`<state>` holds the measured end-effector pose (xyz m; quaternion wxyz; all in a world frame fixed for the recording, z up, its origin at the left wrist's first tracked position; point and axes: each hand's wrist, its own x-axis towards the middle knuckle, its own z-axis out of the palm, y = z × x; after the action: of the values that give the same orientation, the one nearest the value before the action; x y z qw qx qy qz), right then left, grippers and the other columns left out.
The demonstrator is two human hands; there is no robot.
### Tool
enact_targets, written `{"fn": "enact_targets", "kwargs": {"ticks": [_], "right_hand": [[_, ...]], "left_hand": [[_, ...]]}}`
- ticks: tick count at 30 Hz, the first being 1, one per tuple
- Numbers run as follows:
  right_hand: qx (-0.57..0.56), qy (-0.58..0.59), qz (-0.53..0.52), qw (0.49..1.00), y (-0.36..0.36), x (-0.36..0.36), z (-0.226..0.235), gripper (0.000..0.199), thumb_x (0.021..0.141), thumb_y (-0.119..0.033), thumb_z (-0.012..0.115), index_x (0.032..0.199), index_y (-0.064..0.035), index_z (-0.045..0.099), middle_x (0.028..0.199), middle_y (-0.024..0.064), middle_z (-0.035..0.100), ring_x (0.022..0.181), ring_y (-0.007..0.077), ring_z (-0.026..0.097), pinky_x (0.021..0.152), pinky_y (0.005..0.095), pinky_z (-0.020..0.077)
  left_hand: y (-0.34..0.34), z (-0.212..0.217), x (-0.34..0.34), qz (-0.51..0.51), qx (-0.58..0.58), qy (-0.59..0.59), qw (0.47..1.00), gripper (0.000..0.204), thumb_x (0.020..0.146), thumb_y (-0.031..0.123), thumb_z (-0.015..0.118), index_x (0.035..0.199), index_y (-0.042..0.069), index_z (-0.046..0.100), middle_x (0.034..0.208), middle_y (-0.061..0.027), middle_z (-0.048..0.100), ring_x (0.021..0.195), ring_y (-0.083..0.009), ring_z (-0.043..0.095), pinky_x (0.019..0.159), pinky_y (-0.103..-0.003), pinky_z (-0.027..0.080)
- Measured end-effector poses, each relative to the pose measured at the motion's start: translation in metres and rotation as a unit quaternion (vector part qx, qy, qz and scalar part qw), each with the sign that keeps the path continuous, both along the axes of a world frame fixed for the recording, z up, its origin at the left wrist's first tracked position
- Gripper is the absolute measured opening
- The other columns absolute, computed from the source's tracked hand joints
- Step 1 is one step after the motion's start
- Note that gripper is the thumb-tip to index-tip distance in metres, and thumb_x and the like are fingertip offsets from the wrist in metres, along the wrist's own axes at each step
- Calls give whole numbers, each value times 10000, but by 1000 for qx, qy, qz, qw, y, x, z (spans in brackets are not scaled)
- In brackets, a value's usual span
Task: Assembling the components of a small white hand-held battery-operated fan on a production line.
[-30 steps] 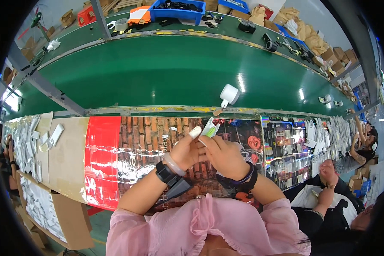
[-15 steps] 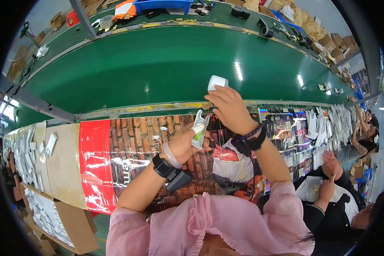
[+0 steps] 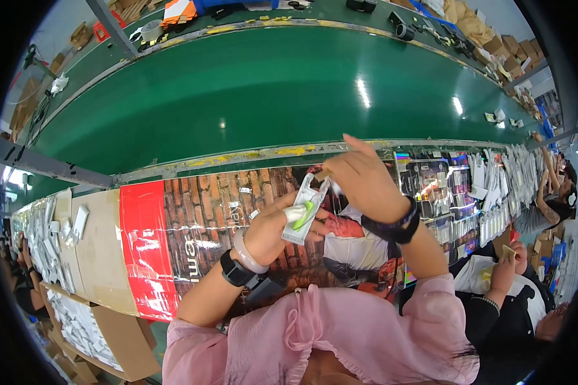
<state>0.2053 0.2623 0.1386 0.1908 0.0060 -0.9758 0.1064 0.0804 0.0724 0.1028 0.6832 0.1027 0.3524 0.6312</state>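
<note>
My left hand (image 3: 271, 229) holds a small clear plastic packet (image 3: 305, 208) with a white and green item inside, above the printed poster covering the workbench (image 3: 192, 218). My right hand (image 3: 359, 179) pinches the packet's top end, fingers closed on its upper edge. Both wrists carry dark bands, and the left also wears a pale bangle. The hands meet just in front of the green conveyor belt (image 3: 257, 96).
Stacks of white packets (image 3: 45, 237) lie at the left on cardboard boxes (image 3: 103, 321). More packaged goods (image 3: 494, 192) cover the bench to the right, where another seated person (image 3: 520, 289) works. Boxes and tape rolls line the belt's far side.
The white box that was on the belt is gone from view. My right hand came back from the belt's edge to the packet held by my left hand.
</note>
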Motion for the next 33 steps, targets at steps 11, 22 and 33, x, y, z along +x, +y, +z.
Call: {"fn": "enact_targets", "kwargs": {"ticks": [11,22,33], "right_hand": [[-237,26,-96,966,-115,57,-7,304,847,-29,637,1146,16,603,844,111,646,760,266,613,952,451,457],[-208,80,-25,974,-136,53,-20,242,788,-28,688,1019,-31,615,800,68,641,712,225,629,869,428,500],[-158,131,-112,972,-140,51,-16,217,830,-25,685,1029,-47,599,868,81,672,777,223,644,972,445,444]], "left_hand": [[-66,-14,31,70,-58,39,995,536,1030,439,377,1309,-3,493,1070,-153,648,889,-258,671,780,-413,587],[-82,-20,34,99,-97,-3,990,444,960,331,529,1247,-7,520,903,-120,625,700,-237,642,515,-433,601],[-84,-13,45,142,-40,32,989,376,958,206,503,1274,1,501,900,-121,603,655,-211,607,485,-347,571]]}}
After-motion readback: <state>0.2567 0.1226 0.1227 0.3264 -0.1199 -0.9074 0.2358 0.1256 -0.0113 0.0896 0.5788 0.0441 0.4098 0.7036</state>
